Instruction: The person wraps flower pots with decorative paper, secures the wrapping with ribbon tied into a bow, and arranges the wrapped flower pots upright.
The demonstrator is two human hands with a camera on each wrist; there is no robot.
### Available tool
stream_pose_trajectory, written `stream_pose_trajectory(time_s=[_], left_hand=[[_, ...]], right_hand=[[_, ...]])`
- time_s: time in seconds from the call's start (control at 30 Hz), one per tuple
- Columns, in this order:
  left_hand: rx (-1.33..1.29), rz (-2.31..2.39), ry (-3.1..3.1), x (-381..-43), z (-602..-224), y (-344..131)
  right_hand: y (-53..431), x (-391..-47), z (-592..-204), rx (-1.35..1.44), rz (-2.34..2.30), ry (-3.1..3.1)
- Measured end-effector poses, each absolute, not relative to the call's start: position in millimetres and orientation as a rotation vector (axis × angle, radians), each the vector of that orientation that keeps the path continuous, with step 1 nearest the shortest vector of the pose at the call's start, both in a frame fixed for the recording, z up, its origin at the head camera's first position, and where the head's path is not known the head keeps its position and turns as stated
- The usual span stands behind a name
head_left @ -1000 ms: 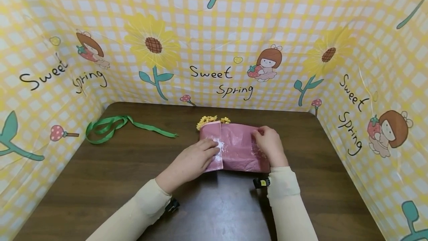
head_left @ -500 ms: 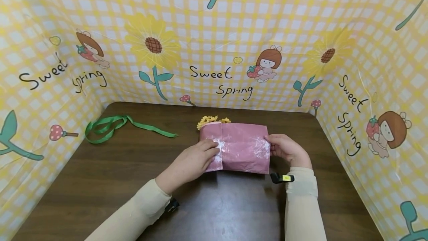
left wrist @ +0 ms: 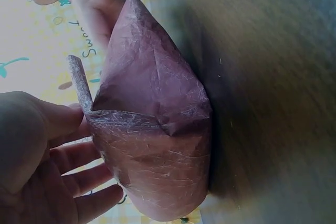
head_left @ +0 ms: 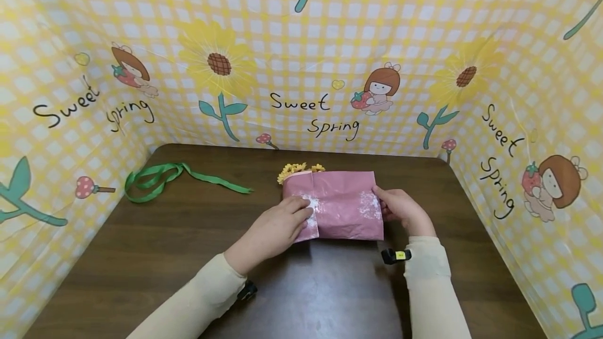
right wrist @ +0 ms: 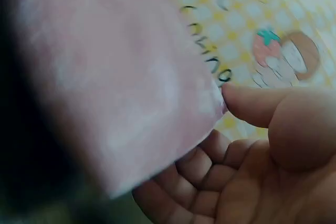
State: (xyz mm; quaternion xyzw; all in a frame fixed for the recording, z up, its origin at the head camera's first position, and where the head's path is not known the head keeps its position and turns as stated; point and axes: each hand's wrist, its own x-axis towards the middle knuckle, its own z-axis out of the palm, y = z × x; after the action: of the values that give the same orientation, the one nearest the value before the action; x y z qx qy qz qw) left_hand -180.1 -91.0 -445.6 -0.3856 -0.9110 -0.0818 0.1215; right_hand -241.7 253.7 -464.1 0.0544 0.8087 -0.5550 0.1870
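One pink paper (head_left: 350,216) lay on the dark desk (head_left: 141,250) in the head view, a bit toward 5 o'clock from the middle. Going round the paper like a clock, the left grip (head_left: 273,229) was near 9 o'clock, with its fingers over a folded flap (head_left: 311,232). The right grip (head_left: 402,211) was at 3 o'clock, pinching the edge there. Yellow flowers (head_left: 293,170) peeked out at 10 o'clock. A green ribbon (head_left: 216,180) lay well apart, farther out at 9 o'clock. The flowers could have been squashed if the left grip leaned too hard, because some of them were likely hidden under the paper.

The left wrist view showed the paper bent round like a tube, with a pointy tip at 11 o'clock. The left grip held a rim that stuck up at 9 o'clock. Letting go could have made the flap pop up, since no tape showed on it and the ribbon was not tied round.

In the right wrist view the paper was blurry, toward 10 o'clock. The right grip pinched just a small bit of corner at 3 o'clock. A hard tug could have ripped it, crumpled it or made it slip out. A crooked pull could have made the whole roll lopsided.
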Motion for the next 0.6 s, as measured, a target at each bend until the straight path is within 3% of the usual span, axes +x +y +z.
stream_pose_trajectory(time_s=[0.3, 0.6], left_hand=[[-1.127, -0.218, -2.635, -180.9, -445.8, -88.7], [-1.131, -0.192, -2.612, -181.8, -448.7, -86.3]], right_hand=[[240.2, -214.0, -459.2, 0.064, -0.976, 2.715], [229.1, -207.2, -468.4, 0.105, -1.074, 2.734]])
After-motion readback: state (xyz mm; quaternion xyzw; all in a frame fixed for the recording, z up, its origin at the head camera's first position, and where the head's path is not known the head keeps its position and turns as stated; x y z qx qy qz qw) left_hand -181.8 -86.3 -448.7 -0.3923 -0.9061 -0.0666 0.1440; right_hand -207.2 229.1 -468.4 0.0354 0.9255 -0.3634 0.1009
